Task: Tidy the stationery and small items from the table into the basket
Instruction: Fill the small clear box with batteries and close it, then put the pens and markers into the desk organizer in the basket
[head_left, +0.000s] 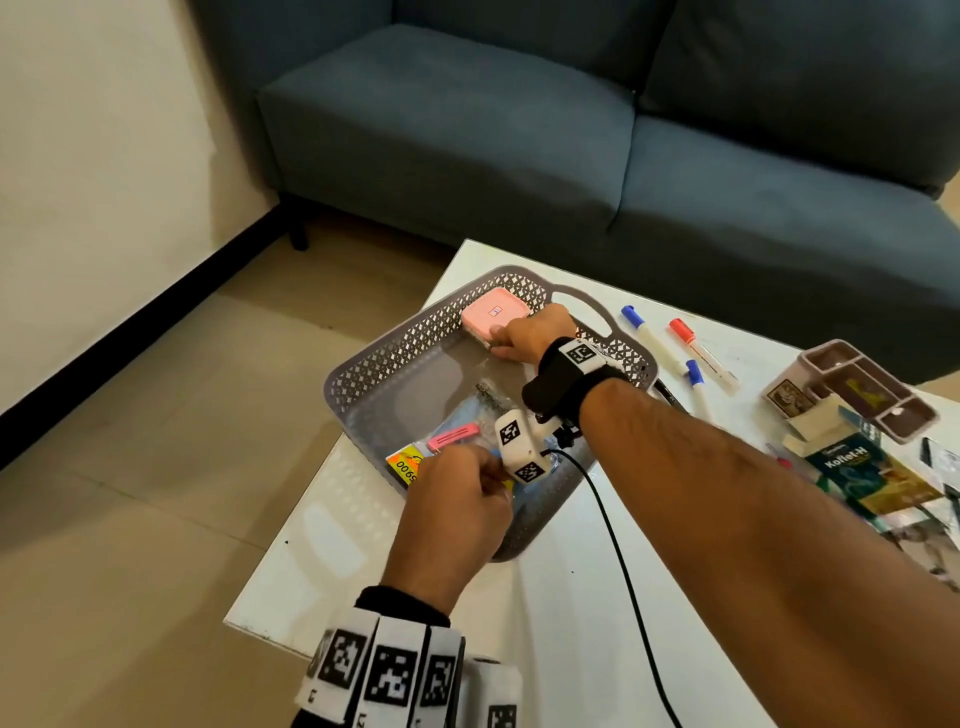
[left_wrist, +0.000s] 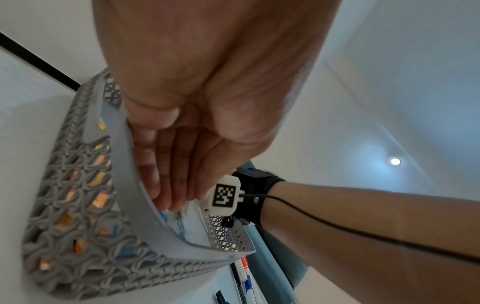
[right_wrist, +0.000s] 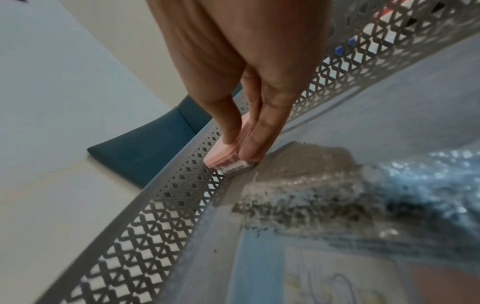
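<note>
step: placing; right hand (head_left: 530, 332) fingers (right_wrist: 250, 148) pinch pink box (head_left: 495, 313) at basket (head_left: 395, 353) far corner; left hand (head_left: 457, 499) fingers curled over near rim; next, likely: release, fetch markers (head_left: 652, 338) off desk (head_left: 571, 597)

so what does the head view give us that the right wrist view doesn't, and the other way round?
Only the head view: the left hand pinching a plastic packet at the basket's near wall, the pink clip, three markers and a compartment organiser out on the white table.
Only the right wrist view: thumb and fingers pinching the pink box's edge, and the label strip on its side.
Both: the right hand, the pink box and the grey lattice basket.
</note>
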